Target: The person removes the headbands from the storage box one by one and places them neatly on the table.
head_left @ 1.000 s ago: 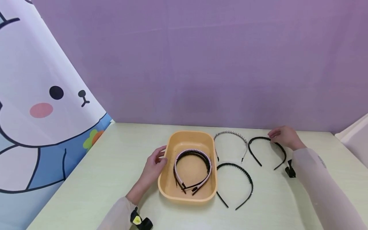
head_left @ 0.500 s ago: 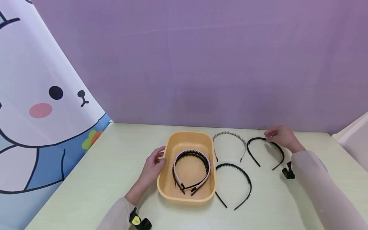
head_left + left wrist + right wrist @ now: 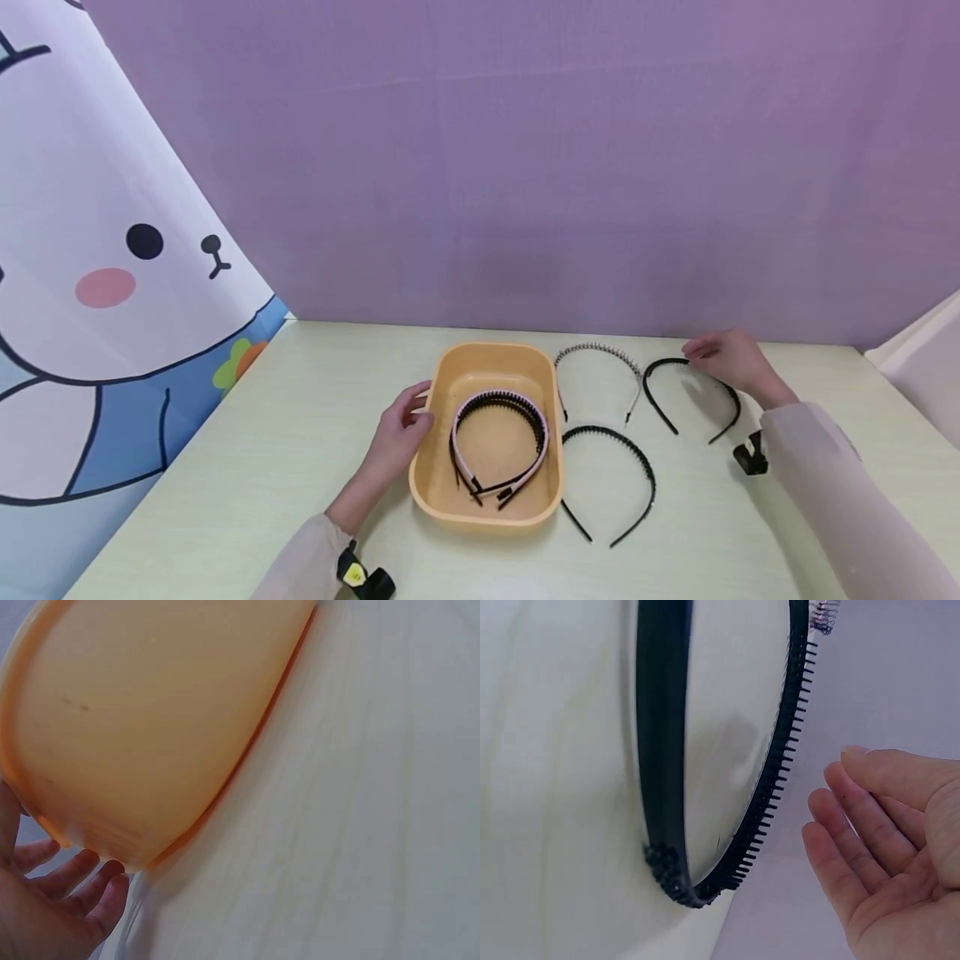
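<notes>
An orange plastic basket (image 3: pixel 423 492) stands on the table, holding several nested headbands (image 3: pixel 542 458), black and pale pink. My left hand (image 3: pixel 393 433) rests its fingertips against the basket's left side; in the left wrist view the relaxed fingers (image 3: pixel 90 889) touch its outer wall. At the right, my right hand (image 3: pixel 731 362) hovers by the top of a black headband (image 3: pixel 660 408). The right wrist view shows a gap between the loosely bent fingers and this toothed black headband (image 3: pixel 769 795); nothing is held.
Between basket and right hand lie a thin silvery toothed headband (image 3: pixel 600 347) and, nearer, another black headband (image 3: pixel 651 487), close to the basket's right side. A purple backdrop (image 3: pixel 525 208) rises behind the table's far edge, with a cartoon-printed cloth (image 3: pixel 112 358) at the left.
My right hand has shifted slightly left along the top of the far black headband. The left hand stays at the basket; the headbands keep their places.
</notes>
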The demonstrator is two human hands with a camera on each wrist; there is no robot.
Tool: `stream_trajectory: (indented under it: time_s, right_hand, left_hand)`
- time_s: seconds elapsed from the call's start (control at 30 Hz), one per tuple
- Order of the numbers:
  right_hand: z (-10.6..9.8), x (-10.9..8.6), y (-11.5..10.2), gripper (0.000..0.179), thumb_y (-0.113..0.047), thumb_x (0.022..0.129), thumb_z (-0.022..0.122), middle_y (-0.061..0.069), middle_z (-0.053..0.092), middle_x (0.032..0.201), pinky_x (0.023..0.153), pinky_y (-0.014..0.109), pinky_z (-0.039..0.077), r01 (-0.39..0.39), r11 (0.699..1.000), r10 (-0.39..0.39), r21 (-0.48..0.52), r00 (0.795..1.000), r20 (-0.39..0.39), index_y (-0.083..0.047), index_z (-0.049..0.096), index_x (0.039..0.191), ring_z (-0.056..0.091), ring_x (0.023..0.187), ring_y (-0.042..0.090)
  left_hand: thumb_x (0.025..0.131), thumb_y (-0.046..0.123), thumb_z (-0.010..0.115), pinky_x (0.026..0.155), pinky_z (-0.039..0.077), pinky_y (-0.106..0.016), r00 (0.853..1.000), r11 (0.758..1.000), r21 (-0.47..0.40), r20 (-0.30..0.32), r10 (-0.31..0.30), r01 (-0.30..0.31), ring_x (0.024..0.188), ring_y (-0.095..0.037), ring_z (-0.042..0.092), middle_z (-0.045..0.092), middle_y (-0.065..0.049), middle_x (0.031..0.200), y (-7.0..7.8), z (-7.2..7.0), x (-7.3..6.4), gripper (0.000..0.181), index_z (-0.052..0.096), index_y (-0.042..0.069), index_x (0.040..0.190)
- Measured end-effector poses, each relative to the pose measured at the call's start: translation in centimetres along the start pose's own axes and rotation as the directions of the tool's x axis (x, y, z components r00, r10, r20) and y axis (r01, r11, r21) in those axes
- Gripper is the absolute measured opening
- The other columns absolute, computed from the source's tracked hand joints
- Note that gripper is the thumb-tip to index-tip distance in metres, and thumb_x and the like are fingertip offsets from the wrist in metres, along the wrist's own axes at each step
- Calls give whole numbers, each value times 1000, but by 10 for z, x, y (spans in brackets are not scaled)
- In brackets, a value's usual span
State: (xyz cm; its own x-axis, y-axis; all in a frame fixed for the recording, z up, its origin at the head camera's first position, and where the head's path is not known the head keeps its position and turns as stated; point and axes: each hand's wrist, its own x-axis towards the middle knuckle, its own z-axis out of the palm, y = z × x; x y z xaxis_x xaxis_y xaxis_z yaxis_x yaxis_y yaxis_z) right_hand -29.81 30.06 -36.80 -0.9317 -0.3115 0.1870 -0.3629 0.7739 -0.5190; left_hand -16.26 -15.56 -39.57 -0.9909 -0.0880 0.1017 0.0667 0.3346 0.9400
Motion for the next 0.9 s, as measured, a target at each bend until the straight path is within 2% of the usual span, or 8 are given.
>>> stream_trajectory:
  time_s: [0.23, 0.4, 0.63, 0.77, 0.9]
  right_hand:
    - [5, -6, -8, 22, -4, 82, 68, 22, 71, 92, 65, 22, 51, -1, 1000, 1, 31, 1000, -23, 8, 68, 101, 68, 76, 19]
    - [6, -10, -14, 24, -5, 82, 69, 23, 70, 95, 68, 23, 52, 1, 999, 0, 51, 1000, -17, 8, 67, 103, 68, 79, 21]
    - [9, -15, -21, 23, -5, 82, 69, 19, 71, 95, 69, 19, 49, 2, 999, -2, 52, 1000, -18, 5, 68, 103, 62, 74, 2]
    - [12, -17, -27, 23, -5, 82, 69, 19, 71, 95, 69, 18, 49, 2, 998, 0, 67, 1000, -20, 5, 68, 103, 63, 75, 2]
    - [16, -19, -35, 23, -5, 82, 69, 18, 71, 94, 69, 19, 50, 7, 997, -5, 80, 1000, -26, 5, 68, 103, 66, 77, 10]
  left_hand:
    - [89, 2, 49, 85, 51, -33, 1000, 1000, 5, 3, -17, 17, 105, -31, 59, 58, -24, 124, -1, 0, 1, 49, 46, 4, 138]
    - [89, 2, 49, 86, 51, -33, 1000, 1000, 3, 4, -22, 22, 106, -31, 59, 58, -24, 125, -1, 0, 1, 49, 46, 4, 138]
    - [89, 3, 49, 86, 51, -31, 1000, 1000, 1, 6, -20, 20, 106, -31, 59, 58, -24, 125, -2, 0, 0, 50, 46, 5, 138]
    - [89, 3, 49, 83, 50, -27, 1000, 1000, -5, 4, -13, 13, 104, -31, 59, 58, -24, 124, 0, 0, 0, 49, 46, 4, 138]
    - [89, 3, 49, 82, 49, -25, 1000, 1000, -11, 10, 2, -1, 104, -31, 59, 58, -25, 124, 1, 0, -1, 49, 46, 3, 138]
